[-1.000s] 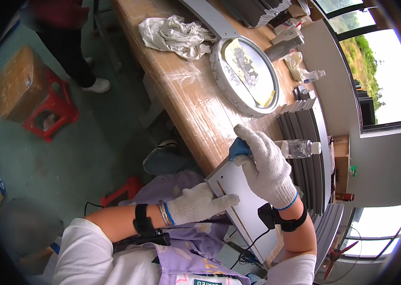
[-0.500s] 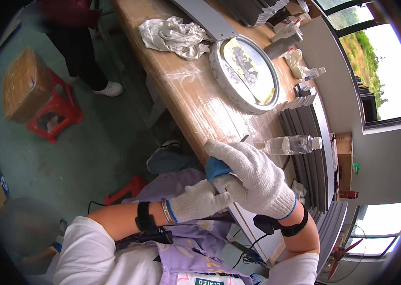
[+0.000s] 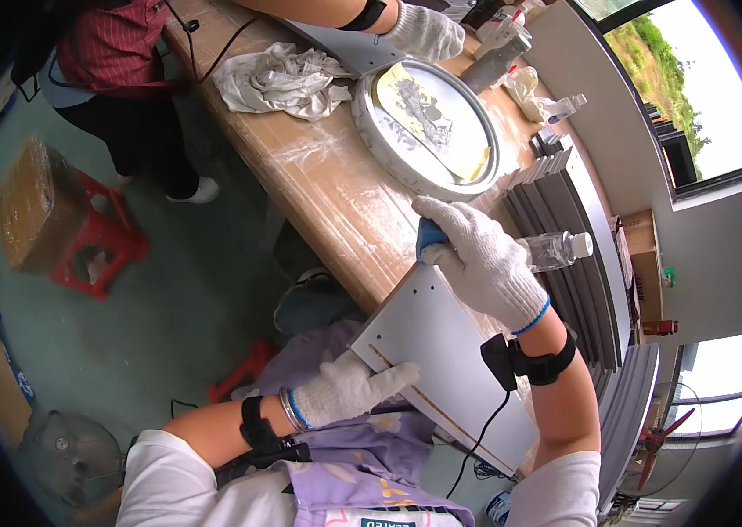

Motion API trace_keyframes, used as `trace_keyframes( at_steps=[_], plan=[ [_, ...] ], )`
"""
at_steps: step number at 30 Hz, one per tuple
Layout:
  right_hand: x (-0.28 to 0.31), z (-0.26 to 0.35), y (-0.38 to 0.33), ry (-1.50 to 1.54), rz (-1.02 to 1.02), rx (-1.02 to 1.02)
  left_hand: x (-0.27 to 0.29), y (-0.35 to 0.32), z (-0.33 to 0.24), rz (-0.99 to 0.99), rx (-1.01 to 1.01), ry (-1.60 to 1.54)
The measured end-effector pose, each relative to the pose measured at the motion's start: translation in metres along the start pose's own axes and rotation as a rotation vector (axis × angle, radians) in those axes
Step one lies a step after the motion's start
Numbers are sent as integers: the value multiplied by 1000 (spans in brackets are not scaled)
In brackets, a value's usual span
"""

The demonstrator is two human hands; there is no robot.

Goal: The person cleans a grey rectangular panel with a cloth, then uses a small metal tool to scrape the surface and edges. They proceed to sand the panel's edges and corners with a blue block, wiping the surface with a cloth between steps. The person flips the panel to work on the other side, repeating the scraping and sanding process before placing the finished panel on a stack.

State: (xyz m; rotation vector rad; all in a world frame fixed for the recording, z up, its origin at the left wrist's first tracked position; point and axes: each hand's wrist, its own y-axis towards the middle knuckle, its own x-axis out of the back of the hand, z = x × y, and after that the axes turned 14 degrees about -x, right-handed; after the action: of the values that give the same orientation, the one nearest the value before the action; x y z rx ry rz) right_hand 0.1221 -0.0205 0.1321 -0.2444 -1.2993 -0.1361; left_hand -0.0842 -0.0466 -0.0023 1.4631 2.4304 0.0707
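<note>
A flat grey panel [image 3: 441, 338] with small holes and a brown line along one side lies tilted in front of me. My left hand [image 3: 346, 388], in a white knit glove, grips its near left edge with the thumb on top; the other fingers are partly hidden. At the panel's far corner, my right hand [image 3: 481, 255], also gloved, is closed around a small blue piece [image 3: 429, 235], mostly covered by the fingers, so its exact kind is unclear. Beyond it, a round white lid-like tray [image 3: 371, 145] carries a yellow sheet [image 3: 393, 97] smeared with grey paste.
A crumpled white cloth [image 3: 279, 83] lies left of the tray. A co-worker's gloved hand [image 3: 428, 33] is over another grey panel [image 3: 336, 44]. To the right are a clear bottle [image 3: 551, 252] and stacked grey panels [image 3: 555, 211]. A boxed red stool [image 3: 108, 237] stands on the floor.
My right hand has moved away from my left with the blue piece, to the panel's far corner. The panel's face has turned into view. A co-worker's arm has come in over the table.
</note>
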Motion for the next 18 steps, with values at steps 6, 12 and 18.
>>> trace_keyframes(
  at_steps=[6,12,18],
  plan=[
    [-5,-17,-7,297,14,-374,10,-10,21,-28,171,-265],
    [-44,-35,-23,393,48,-454,15,-9,26,-62,357,-474],
    [-66,-29,-20,441,-36,-332,1,-6,30,-102,618,-767]
  ],
)
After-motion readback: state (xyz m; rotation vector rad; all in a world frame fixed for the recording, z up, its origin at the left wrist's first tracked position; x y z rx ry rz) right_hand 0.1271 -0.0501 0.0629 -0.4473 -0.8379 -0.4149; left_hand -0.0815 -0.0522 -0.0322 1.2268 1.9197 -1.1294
